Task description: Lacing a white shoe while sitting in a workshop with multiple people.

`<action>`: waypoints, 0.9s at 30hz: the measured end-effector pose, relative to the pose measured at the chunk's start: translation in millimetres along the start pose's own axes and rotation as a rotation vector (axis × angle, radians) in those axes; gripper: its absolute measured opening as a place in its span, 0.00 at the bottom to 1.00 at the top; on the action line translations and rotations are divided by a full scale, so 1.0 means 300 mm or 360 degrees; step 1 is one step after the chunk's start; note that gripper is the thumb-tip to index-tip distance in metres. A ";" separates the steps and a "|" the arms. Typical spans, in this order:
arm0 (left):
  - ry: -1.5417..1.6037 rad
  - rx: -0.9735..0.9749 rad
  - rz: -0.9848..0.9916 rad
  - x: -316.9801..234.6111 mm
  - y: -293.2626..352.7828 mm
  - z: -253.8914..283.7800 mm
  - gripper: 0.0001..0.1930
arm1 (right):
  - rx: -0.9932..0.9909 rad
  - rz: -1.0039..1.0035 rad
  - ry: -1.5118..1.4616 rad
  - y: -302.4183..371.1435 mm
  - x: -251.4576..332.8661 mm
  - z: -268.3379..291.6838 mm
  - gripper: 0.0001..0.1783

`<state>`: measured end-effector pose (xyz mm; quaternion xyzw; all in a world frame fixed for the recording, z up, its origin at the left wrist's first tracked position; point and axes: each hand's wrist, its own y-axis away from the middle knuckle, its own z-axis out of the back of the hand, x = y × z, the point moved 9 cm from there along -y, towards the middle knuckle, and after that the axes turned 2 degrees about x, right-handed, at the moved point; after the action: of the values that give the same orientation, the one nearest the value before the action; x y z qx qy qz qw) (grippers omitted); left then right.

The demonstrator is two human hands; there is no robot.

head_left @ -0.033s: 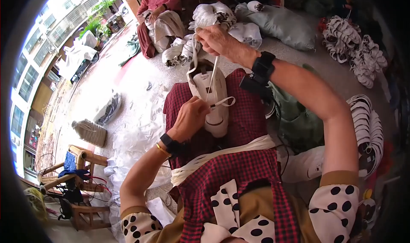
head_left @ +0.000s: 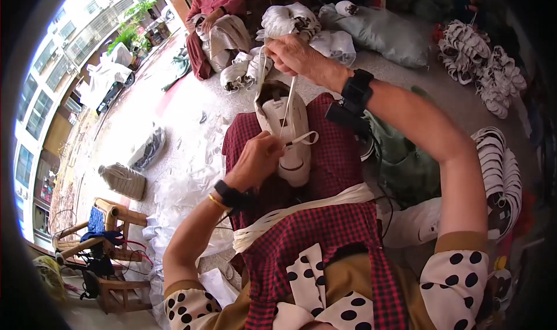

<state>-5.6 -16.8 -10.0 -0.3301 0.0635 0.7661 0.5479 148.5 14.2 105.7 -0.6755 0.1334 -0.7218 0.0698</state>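
Observation:
On my lap, over a red-and-black checked apron (head_left: 339,162), lies a white shoe (head_left: 295,170), its toe toward me and its opening away. A white shoelace (head_left: 306,137) runs through its front and makes a small loop to the right. My left hand (head_left: 256,160) is closed on the lace beside the toe part, though its fingertips are partly hidden. Raised past the shoe's opening, my right hand (head_left: 295,56) pinches the lace, which stretches up from the shoe in two strands. A bundle of cream laces (head_left: 301,213) lies across my waist.
A seated person (head_left: 223,8) is at the far side, near bundled white shoes (head_left: 290,21) and a grey sack (head_left: 383,37). More stacked white shoes (head_left: 493,162) stand at right. A bamboo stool (head_left: 119,214) and crumpled white plastic (head_left: 191,214) are at left.

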 end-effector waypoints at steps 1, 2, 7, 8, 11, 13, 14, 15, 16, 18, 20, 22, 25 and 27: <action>0.0206 0.0187 0.0061 0.024 0.004 -0.004 0.07 | 0.0016 0.0028 -0.0035 0.011 0.010 -0.008 0.19; 0.0269 0.0264 0.0072 0.039 0.015 0.022 0.06 | 0.0048 0.0057 -0.0068 0.022 0.028 -0.028 0.18; 0.0097 0.0513 0.0105 0.052 -0.021 0.013 0.11 | 0.0130 0.0133 0.0104 0.012 0.024 -0.022 0.17; 0.0122 0.0404 -0.0032 0.003 -0.025 0.015 0.10 | 0.0187 0.0178 0.0213 0.008 0.030 -0.024 0.16; -0.0012 0.0265 0.0066 -0.008 -0.014 0.001 0.08 | 0.0151 0.0181 0.0190 0.018 0.031 -0.034 0.17; 0.0012 0.0135 0.0113 0.030 -0.006 0.000 0.09 | 0.0113 0.0157 0.0084 0.015 0.032 -0.038 0.20; 0.0005 0.0138 0.0109 0.052 -0.004 0.010 0.09 | 0.0119 0.0107 0.0047 0.011 0.029 -0.044 0.20; 0.0061 0.0196 -0.0012 0.053 0.002 0.025 0.09 | 0.0129 0.0056 0.0010 0.010 0.024 -0.049 0.20; 0.0117 0.0253 -0.0131 0.052 0.011 0.038 0.10 | 0.0129 0.0060 0.0006 0.012 0.030 -0.049 0.20; 0.0187 0.0332 0.0003 0.085 0.012 0.059 0.11 | 0.0222 0.0248 0.0161 0.023 0.068 -0.072 0.20; 0.0256 0.0411 0.0136 0.083 0.025 0.048 0.11 | 0.0215 0.0256 0.0187 0.024 0.070 -0.085 0.20; 0.0012 0.0112 0.0160 -0.012 0.014 0.074 0.10 | 0.0178 0.0260 0.0220 0.021 0.058 -0.076 0.20; -0.0133 -0.0112 0.0052 -0.056 0.026 0.077 0.09 | 0.0234 0.0297 0.0217 -0.002 0.045 -0.092 0.20; -0.0115 -0.0235 0.0097 -0.083 0.039 0.065 0.07 | 0.0213 0.0284 0.0187 -0.006 0.052 -0.083 0.19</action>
<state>-20.0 -32.2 16.2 -0.3397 -0.0031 0.7963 0.5005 122.7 14.1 119.8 -0.6113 0.1483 -0.7584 0.1709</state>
